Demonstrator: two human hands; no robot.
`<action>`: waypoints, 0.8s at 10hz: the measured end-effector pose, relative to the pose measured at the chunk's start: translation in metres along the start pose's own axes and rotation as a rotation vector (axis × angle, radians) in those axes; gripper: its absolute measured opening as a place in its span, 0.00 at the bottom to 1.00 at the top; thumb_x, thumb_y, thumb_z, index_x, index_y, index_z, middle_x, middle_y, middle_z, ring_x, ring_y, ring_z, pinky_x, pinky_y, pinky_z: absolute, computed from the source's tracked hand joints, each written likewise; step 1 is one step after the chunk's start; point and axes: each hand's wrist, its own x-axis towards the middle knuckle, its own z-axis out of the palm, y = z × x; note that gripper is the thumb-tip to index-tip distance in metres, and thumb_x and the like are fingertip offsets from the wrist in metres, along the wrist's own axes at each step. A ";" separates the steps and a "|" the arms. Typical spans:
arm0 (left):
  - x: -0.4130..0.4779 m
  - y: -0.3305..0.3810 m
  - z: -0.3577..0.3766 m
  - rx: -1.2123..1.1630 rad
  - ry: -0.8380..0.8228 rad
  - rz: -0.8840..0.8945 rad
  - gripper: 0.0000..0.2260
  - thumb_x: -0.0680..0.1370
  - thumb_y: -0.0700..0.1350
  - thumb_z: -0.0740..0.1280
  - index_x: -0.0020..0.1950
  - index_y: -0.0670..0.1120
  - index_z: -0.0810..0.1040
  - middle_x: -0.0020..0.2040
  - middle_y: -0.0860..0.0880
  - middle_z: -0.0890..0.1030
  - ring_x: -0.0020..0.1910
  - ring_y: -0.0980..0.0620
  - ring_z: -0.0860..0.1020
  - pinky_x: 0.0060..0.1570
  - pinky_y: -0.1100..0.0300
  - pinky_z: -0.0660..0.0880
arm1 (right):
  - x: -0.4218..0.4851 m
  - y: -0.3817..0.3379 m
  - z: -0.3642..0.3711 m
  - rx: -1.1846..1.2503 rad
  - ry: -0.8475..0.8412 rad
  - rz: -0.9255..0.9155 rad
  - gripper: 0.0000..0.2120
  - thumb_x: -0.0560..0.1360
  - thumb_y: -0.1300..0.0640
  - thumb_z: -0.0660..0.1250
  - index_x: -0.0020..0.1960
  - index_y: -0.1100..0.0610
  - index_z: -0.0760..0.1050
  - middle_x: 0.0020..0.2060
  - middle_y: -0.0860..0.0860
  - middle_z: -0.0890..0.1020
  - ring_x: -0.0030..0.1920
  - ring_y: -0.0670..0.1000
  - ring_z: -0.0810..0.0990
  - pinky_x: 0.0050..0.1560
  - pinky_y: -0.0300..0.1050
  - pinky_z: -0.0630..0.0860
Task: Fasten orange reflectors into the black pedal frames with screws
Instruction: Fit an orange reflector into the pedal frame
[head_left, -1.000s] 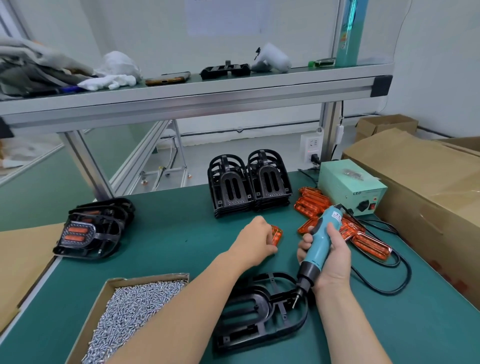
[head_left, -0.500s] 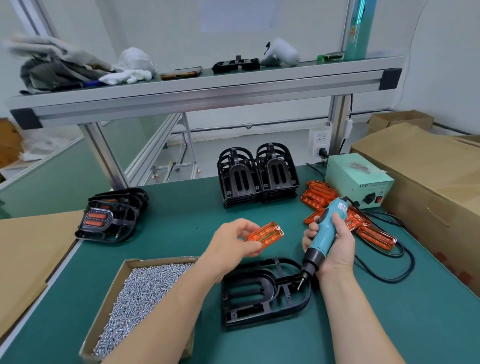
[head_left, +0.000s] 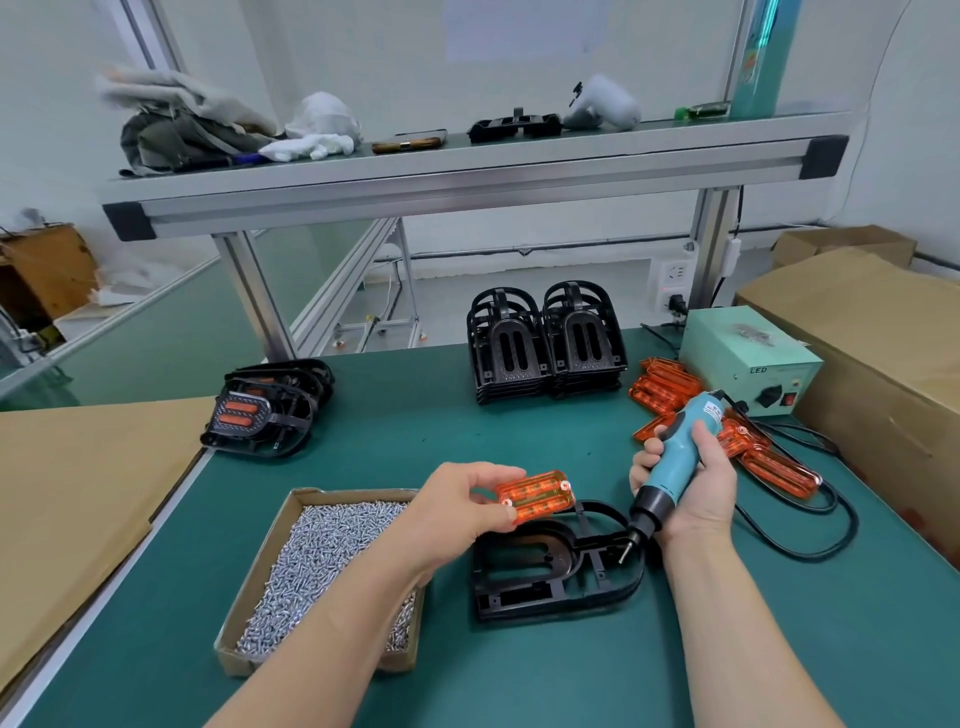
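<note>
Just above the near rim of the black pedal frame (head_left: 558, 569), in the head view, my left hand (head_left: 457, 506) holds one orange reflector (head_left: 536, 495), thumb and fingertips pinched on its left end. Its long axis runs left to right, face up, clear of the frame. The frame lies flat on the green mat (head_left: 779, 623), its oval recess below and slightly right of the reflector, so I judge the next move is a short drop down and toward me, with the reflector probably turned to line up with the slots. My right hand (head_left: 691, 483) is wrapped tight around the teal electric screwdriver (head_left: 675, 462), bit tip just over the frame's right side. The box of screws (head_left: 322, 566) sits under my left forearm. Spare reflectors (head_left: 660, 387) lie beyond my right hand.
</note>
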 end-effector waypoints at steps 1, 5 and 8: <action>-0.004 -0.005 -0.003 0.075 0.007 0.002 0.19 0.74 0.32 0.70 0.62 0.48 0.81 0.54 0.46 0.82 0.47 0.49 0.84 0.60 0.53 0.78 | 0.000 0.000 0.000 0.002 -0.005 0.001 0.15 0.79 0.45 0.64 0.47 0.57 0.73 0.35 0.51 0.75 0.30 0.47 0.71 0.26 0.36 0.69; -0.017 -0.017 -0.005 0.707 -0.054 0.138 0.15 0.79 0.42 0.68 0.64 0.53 0.79 0.52 0.55 0.77 0.54 0.55 0.74 0.61 0.57 0.70 | 0.000 0.001 -0.001 0.012 -0.009 0.010 0.15 0.79 0.45 0.64 0.47 0.57 0.73 0.35 0.51 0.76 0.30 0.47 0.72 0.26 0.36 0.70; -0.018 -0.027 0.006 0.775 0.072 0.178 0.12 0.79 0.46 0.67 0.63 0.50 0.78 0.54 0.53 0.71 0.53 0.54 0.73 0.55 0.64 0.68 | 0.001 0.001 -0.002 0.007 -0.005 0.005 0.15 0.79 0.45 0.64 0.47 0.57 0.73 0.35 0.51 0.75 0.30 0.47 0.72 0.26 0.36 0.70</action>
